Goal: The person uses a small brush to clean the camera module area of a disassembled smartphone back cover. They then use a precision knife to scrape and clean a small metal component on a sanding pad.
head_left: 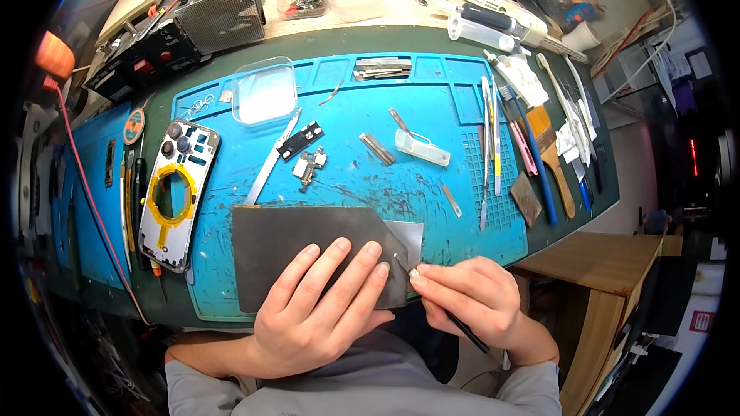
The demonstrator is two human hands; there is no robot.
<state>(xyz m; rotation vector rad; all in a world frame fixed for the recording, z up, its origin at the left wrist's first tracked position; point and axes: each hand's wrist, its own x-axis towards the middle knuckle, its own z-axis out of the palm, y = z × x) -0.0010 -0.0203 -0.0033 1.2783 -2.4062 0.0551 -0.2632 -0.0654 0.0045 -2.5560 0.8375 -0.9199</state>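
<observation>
A dark grey flat sheet (pixel 301 227) with a cut-off corner lies at the front edge of the blue mat. My left hand (pixel 316 304) rests flat on it, fingers spread. Beside the sheet's right edge, my right hand (pixel 478 296) pinches a thin dark-handled tool (pixel 468 331) like a pen. The tool's fine tip meets or hovers just over the sheet near my left fingertips; I cannot tell which. A pale bit shows at my right fingertips. From under the sheet's right corner a shiny metal plate (pixel 412 237) sticks out.
Farther back on the blue mat (pixel 347 119) lie a metal ruler (pixel 270 169), small phone parts (pixel 309 168), blades (pixel 378 149) and a clear plastic box (pixel 264 92). A phone frame (pixel 179 192) lies left. Tweezers (pixel 486 146) and brushes (pixel 553 169) line the right.
</observation>
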